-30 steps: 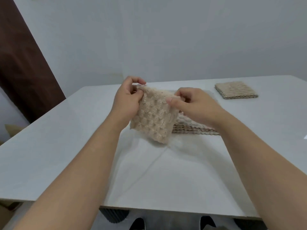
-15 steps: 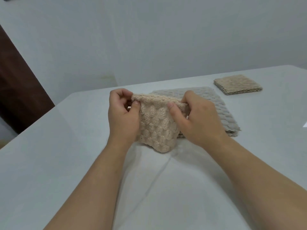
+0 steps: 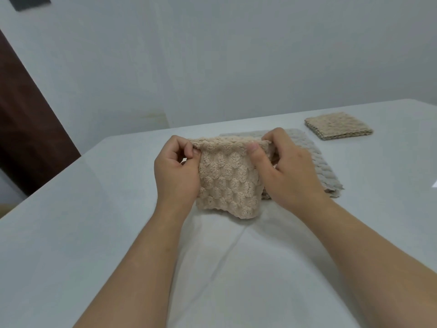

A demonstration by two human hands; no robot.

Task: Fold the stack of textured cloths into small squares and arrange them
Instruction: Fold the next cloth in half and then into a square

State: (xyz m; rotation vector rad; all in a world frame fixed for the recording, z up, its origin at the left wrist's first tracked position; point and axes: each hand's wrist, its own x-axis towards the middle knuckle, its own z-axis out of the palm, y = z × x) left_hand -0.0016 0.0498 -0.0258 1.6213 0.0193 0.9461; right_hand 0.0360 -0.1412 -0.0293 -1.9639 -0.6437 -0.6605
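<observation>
Both hands pinch a beige textured cloth [image 3: 227, 181] by its top edge above the white table [image 3: 94, 233].

The left hand [image 3: 176, 176] pinches the left corner and the right hand [image 3: 287, 171] the right, thumbs in front. Behind the grip lies the grey cloth stack [image 3: 314, 157]; beyond the right hand, well apart, sits a folded square [image 3: 338, 125].
</observation>
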